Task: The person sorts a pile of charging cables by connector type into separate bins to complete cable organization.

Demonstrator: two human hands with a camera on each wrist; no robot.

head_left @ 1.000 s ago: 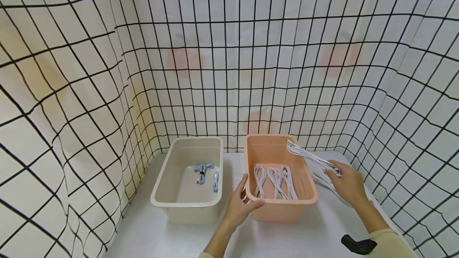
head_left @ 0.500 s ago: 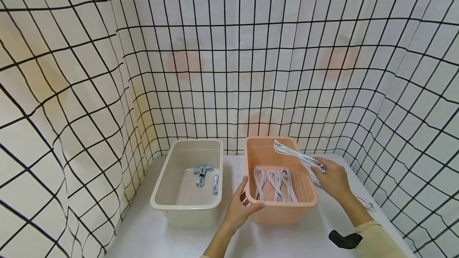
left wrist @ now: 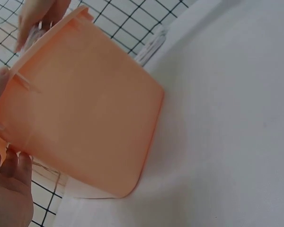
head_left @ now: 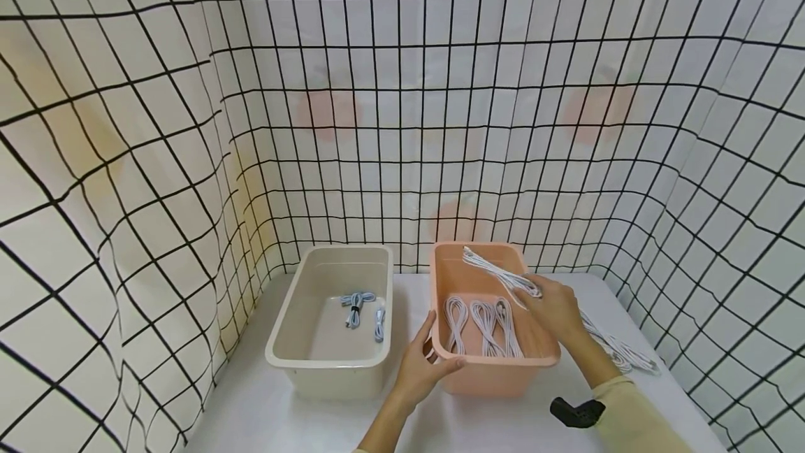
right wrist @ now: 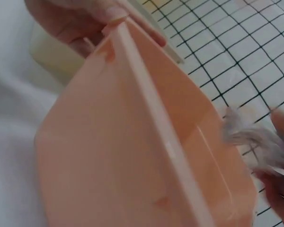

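Note:
My left hand [head_left: 420, 369] holds the near left corner of an orange plastic bin [head_left: 490, 377], thumb at the front rim and fingers along the left side. Above the bin's right side, my right hand [head_left: 556, 306] grips a bundled white cable [head_left: 497, 272], whose far end points left over the bin's back part. The cable bundle [right wrist: 255, 137] is blurred in the right wrist view. Inside the bin lie several white cable bundles [head_left: 487, 327], side by side. More white cables [head_left: 619, 349] lie on the table behind my right forearm, which partly hides them.
A beige bin [head_left: 330, 363] stands left of the orange one, with blue-grey tied cables [head_left: 355, 307] and a smaller blue-grey bundle [head_left: 380, 325] in it. Black grid netting [head_left: 409, 124] surrounds the white table [head_left: 440, 432] at the back and both sides.
My right hand has moved left with the white cable, from beside the orange bin's right edge to over its inside. My left hand has stayed at the bin's corner.

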